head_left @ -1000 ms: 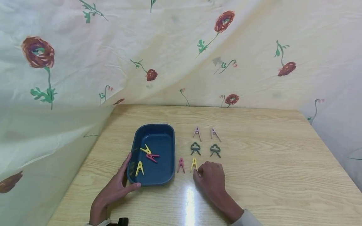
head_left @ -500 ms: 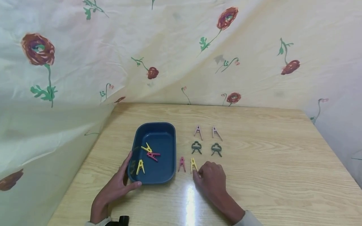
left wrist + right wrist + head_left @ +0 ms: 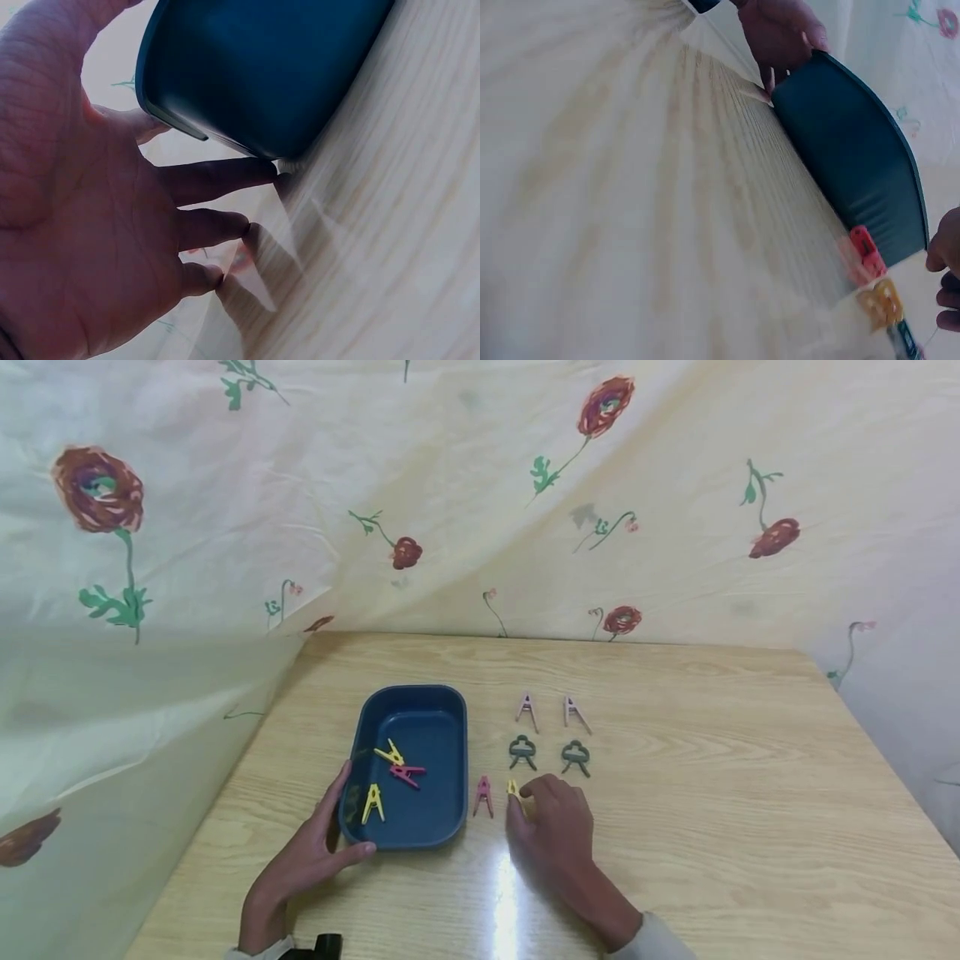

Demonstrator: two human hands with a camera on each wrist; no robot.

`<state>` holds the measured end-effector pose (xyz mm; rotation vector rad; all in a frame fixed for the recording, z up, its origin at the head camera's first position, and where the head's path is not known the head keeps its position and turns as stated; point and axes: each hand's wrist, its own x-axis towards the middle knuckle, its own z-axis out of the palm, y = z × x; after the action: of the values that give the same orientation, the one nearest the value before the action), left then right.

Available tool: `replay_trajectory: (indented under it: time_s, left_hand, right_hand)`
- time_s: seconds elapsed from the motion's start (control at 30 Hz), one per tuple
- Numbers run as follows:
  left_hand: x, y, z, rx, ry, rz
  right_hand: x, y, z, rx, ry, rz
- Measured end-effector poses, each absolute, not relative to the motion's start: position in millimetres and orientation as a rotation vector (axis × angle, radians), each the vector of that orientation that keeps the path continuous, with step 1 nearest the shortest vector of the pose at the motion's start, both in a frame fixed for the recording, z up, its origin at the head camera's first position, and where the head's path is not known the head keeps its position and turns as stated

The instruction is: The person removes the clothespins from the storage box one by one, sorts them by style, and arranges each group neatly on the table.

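My left hand (image 3: 303,852) rests at the near left corner of a dark blue tray (image 3: 459,777). Its thumb lies on the near rim and its straight, spread fingers lie along the left wall; the left wrist view shows fingertips at the table. My right hand (image 3: 555,827) is at a yellow clothespin (image 3: 512,787) and hides part of its legs. Thumb and index finger are slightly apart around it; the other fingers are curled. A pink clothespin (image 3: 483,796) lies between that clothespin and the tray. In the right wrist view, the yellow clothespin (image 3: 883,300) appears beside the fingers.
Inside the tray lie a yellow clothespin (image 3: 373,804), another yellow clothespin (image 3: 391,753) and a pink clothespin (image 3: 407,774). Beyond my right hand are two dark green clips (image 3: 522,752) and two pale pink clothespins (image 3: 527,710). Flowered cloth (image 3: 450,485) hangs behind the wooden table (image 3: 712,760).
My right hand has moved slightly forward over the yellow clothespin, covering more of it, and its index finger has parted from the thumb. The left hand and tray keep their places.
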<state>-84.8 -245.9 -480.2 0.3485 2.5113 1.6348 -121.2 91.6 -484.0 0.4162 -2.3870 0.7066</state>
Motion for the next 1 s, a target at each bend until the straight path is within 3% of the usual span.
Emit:
replay_trajectory:
  time_s: [0.53,1.0]
  left_hand:
    - [-85,-247,-480,0.303,2.549,1.574]
    - [-85,-245,-477,0.278,2.615,1.464]
  right_hand:
    - [-133,8,-456,0.615,-2.349,0.672]
    - [-156,-30,-450,0.821,-2.806,0.141]
